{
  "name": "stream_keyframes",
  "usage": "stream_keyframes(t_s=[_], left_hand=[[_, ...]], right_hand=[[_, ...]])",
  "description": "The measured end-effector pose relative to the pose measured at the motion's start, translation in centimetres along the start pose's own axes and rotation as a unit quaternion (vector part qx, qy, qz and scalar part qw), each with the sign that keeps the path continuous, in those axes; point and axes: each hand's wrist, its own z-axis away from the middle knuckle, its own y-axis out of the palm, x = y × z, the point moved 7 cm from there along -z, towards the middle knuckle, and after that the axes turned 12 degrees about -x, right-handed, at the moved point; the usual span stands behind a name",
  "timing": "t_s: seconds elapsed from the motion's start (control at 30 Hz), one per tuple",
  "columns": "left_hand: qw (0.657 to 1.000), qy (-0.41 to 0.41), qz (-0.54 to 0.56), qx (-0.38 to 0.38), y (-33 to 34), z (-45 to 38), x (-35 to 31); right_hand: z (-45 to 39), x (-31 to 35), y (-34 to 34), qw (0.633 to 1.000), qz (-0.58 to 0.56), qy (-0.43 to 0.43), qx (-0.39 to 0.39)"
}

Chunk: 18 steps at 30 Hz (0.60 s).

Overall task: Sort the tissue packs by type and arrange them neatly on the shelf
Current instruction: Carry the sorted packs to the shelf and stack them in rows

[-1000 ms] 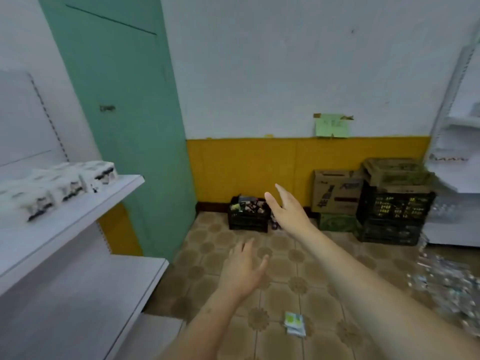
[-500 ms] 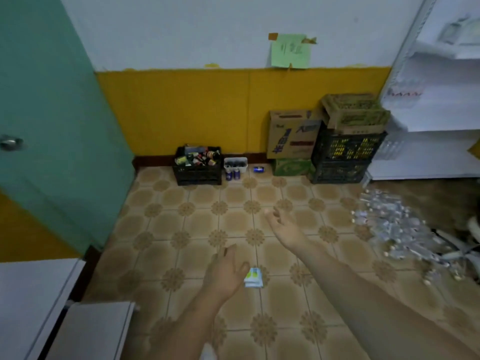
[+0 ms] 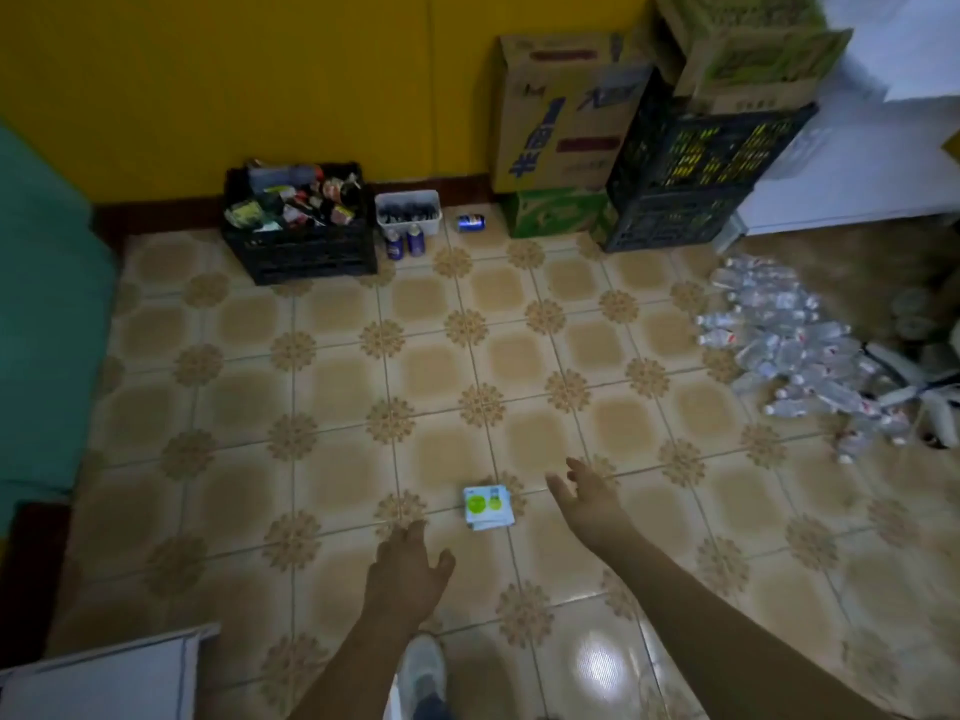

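A single tissue pack [image 3: 488, 507] lies flat on the tiled floor [image 3: 332, 387], between the two hands and a little ahead of them. The right hand [image 3: 589, 498] is just beside its right edge, grip wide with fingers spread and holding nothing; the left hand [image 3: 408, 569] hangs below and to the pack's left, also spread and empty. The pack looks nearly square, tilted slightly. The right hand seems nearer, so a short reach leftward should meet it.

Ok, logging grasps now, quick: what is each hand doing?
Left hand: open, holding nothing, short of the tissue pack.
Right hand: open, holding nothing, beside the pack.
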Motion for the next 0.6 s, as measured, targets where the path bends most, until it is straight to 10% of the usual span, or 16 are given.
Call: stream_keyframes(t_s=[0.6], left_hand=[[0.924, -0.242, 0.296, 0.024, 48.7, -33.0, 11.0]], right_hand=[[-33.4, -27.6, 45.2, 0.988, -0.075, 0.087, 0.098]])
